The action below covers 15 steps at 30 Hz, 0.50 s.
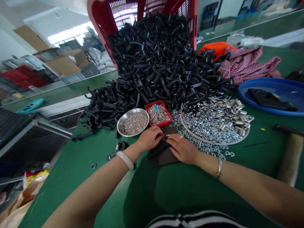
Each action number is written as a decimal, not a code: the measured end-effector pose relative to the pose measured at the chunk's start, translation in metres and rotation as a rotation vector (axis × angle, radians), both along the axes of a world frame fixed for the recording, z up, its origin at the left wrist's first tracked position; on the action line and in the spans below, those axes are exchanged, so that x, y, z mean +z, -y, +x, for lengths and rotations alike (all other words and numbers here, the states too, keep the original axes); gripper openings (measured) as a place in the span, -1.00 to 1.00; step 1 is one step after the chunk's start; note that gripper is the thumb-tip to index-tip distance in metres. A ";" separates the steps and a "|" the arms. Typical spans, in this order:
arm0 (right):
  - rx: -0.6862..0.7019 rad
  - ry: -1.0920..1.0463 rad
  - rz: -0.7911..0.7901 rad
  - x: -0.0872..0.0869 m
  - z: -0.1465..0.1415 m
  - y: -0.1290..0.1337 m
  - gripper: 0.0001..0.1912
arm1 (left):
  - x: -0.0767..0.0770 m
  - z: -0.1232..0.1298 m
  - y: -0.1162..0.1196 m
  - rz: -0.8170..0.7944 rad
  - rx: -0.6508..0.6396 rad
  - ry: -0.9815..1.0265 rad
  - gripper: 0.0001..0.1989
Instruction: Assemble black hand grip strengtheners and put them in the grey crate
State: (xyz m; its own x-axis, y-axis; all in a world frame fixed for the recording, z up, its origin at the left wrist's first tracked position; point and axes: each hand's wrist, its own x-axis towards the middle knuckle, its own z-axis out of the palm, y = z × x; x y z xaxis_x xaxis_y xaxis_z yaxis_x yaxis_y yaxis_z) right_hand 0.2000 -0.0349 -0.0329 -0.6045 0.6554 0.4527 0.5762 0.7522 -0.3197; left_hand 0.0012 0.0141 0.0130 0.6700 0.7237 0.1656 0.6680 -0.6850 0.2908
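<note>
My left hand (151, 138) is closed, its fingertips pinching the far end of a black curved plastic part (158, 147). From the other side, my right hand (182, 148) presses bent fingers onto the same part. A small metal coil spring (168, 135) shows between the fingertips of both hands. Beneath them lies a dark flat pad (163, 160) on the green table (114, 193). The fingers hide much of the part. Left of my left hand rests another black curved piece with a spring (120, 147).
Black parts (154, 63) spill from a tipped red crate (99, 28). Nearby stand a metal bowl of small fasteners (120, 129), a red tray of pins (169, 121), and piled nuts (209, 129) with springs (237, 112). At right are a hammer (291, 158) and blue tray (244, 98).
</note>
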 end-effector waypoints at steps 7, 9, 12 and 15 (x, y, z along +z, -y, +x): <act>-0.008 -0.005 0.015 0.000 -0.001 0.001 -0.65 | -0.007 0.000 0.012 0.305 -0.064 -0.250 -0.83; -0.010 -0.002 0.020 0.001 -0.001 0.001 -0.66 | -0.012 -0.003 0.012 0.362 -0.097 -0.266 -0.82; -0.014 -0.001 0.025 0.003 0.000 0.001 -0.66 | -0.016 -0.007 0.012 0.377 -0.139 -0.259 -0.79; -0.017 0.010 0.007 0.003 0.000 0.002 -0.67 | -0.017 -0.010 0.013 0.332 -0.131 -0.216 -0.79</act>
